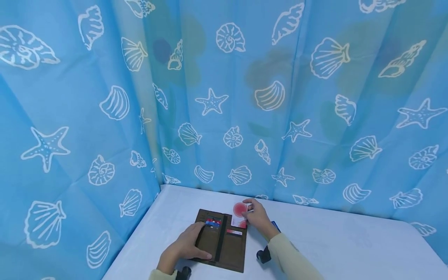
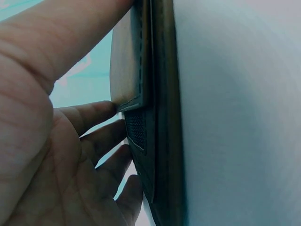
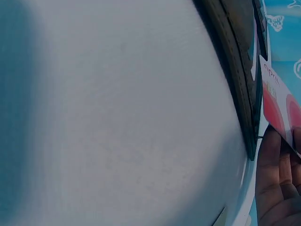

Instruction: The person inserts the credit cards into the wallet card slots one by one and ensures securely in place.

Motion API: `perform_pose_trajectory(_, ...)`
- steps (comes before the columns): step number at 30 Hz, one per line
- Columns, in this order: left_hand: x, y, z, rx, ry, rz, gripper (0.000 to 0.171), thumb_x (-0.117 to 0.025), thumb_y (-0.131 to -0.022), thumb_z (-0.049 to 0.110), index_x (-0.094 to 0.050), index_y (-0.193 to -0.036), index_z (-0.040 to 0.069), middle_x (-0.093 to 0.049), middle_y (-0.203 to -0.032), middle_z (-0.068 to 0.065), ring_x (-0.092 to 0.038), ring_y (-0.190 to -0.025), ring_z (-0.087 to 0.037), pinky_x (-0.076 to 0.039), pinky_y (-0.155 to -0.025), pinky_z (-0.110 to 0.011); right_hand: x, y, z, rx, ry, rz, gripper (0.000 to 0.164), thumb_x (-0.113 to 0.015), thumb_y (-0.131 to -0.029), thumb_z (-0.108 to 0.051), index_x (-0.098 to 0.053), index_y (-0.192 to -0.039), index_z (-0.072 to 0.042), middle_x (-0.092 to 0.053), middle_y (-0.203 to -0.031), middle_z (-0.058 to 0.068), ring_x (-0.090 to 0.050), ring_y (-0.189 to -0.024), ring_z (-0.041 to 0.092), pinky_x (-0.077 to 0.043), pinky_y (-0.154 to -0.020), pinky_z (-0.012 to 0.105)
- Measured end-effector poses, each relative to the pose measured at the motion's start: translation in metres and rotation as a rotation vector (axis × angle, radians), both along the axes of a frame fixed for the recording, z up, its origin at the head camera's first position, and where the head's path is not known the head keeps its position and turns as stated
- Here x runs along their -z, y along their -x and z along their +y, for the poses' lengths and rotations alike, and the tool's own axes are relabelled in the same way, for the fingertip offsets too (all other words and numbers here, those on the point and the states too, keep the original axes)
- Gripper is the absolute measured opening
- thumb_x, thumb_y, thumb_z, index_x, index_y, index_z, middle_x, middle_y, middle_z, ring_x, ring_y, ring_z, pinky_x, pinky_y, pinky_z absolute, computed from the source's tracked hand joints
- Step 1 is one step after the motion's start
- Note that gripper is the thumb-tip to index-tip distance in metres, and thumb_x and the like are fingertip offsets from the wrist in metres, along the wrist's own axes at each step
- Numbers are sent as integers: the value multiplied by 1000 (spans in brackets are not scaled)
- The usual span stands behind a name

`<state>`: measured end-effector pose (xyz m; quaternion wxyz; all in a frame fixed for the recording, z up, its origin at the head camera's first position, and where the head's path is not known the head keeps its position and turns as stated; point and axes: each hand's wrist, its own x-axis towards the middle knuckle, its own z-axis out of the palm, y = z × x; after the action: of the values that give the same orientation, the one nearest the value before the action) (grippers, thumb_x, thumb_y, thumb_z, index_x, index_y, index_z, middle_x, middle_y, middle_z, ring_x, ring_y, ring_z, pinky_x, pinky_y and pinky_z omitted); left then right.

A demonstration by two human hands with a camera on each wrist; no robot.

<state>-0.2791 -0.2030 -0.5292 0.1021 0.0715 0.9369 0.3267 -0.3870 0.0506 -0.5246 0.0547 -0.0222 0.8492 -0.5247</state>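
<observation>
A dark brown long wallet (image 1: 232, 249) lies unfolded on the white table, a black strip (image 1: 220, 241) running down its middle. My left hand (image 1: 185, 242) rests spread on its left half, thumb low near the strip; in the left wrist view the extended fingers (image 2: 106, 141) touch the wallet's surface. Several cards (image 1: 212, 223) show in the left slots. My right hand (image 1: 257, 216) pinches a white card with red circles (image 1: 239, 210) over the top of the right half; in the right wrist view this card (image 3: 277, 101) is tilted beside the wallet edge. Another card (image 1: 234, 232) peeks from a right slot.
White cloth covers the table (image 1: 332, 241). A blue curtain with white shell prints (image 1: 231, 116) hangs behind and at the left. A blue-edged item (image 1: 275, 224) shows partly behind my right wrist. Dark wrist-camera parts (image 1: 263, 255) sit by the right forearm.
</observation>
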Motion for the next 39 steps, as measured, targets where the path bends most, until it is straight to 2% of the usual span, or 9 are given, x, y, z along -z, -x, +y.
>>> perform_pose_trajectory(6, 0, 0, 3, -8, -1, 0, 107, -91, -65, 46, -36, -147, 5, -39, -152, -19, -39, -138, -39, -36, -114, -61, 1, 0, 2, -41, -28, 3, 40, -69, -89, -4, -55, -126, -8, -56, -99, 12, -59, -79, 20, -60, -66, 29)
perform_pose_trajectory(15, -5, 1, 7, 7, 10, 27, 106, -91, -66, 44, -35, -148, 5, -39, -152, -19, -40, -138, -38, -36, -113, -61, -2, -1, 10, 10, 13, -25, 42, -71, -89, -7, -55, -127, -11, -57, -98, 12, -60, -78, 22, -61, -69, 28)
perform_pose_trajectory(22, -6, 1, 11, 0, 15, 20, 106, -91, -66, 43, -35, -148, 5, -39, -152, -19, -40, -138, -38, -36, -114, -61, 4, -2, 13, -35, -47, 18, 39, -71, -89, -6, -55, -125, -8, -58, -95, 11, -60, -74, 20, -61, -66, 28)
perform_pose_trajectory(27, -7, -1, 11, -11, 11, 3, 106, -91, -66, 43, -35, -148, 5, -38, -153, -19, -39, -138, -39, -35, -114, -61, 7, -4, 9, -57, -62, 38, 39, -70, -90, -5, -55, -125, -8, -59, -97, 11, -60, -77, 19, -61, -67, 30)
perform_pose_trajectory(35, -6, -3, 5, -41, 18, -8, 107, -90, -66, 45, -35, -149, 6, -38, -153, -18, -39, -139, -37, -35, -115, -60, 5, -9, 0, -55, -62, 53, 39, -72, -89, -7, -54, -125, -9, -59, -99, 10, -60, -79, 18, -62, -69, 29)
perform_pose_trajectory(39, -6, -3, 6, -31, 15, -8, 107, -90, -67, 45, -35, -149, 6, -38, -153, -18, -39, -139, -37, -35, -114, -60, 6, -11, 1, -70, -96, 50, 39, -72, -90, -8, -54, -124, -10, -58, -97, 9, -60, -78, 17, -61, -67, 27)
